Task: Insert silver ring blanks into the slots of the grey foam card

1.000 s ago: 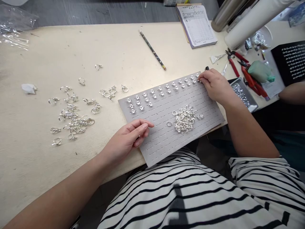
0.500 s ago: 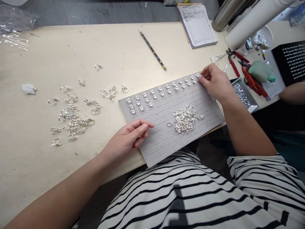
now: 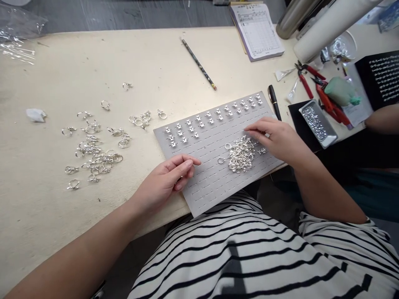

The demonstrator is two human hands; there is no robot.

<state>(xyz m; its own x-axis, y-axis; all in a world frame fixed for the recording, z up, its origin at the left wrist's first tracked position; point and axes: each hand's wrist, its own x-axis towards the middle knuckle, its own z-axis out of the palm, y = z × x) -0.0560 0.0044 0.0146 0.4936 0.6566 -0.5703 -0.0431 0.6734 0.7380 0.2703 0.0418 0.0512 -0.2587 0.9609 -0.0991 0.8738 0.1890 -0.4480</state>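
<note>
Right grip (image 3: 271,139) hovering, fingers loosely apart, just beside the silver ring pile (image 3: 241,154); left grip (image 3: 165,176) curled, can't tell if it's pinching anything.
Pile sits mid-way on the grey slotted felt pad (image 3: 199,195), which overhangs the desk's (image 3: 93,62) front edge, so one bump could tip it, spilling those shiny loose rings and jostling the neat rows of rings (image 3: 212,116).

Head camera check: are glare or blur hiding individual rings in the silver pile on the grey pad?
In the head view, the heap of silver rings on the grey slotted pad looks sharp, with single rings visible at its edge, but bright highlights merge its middle; a dark shadow crosses the black-and-white striped shirt.
</note>
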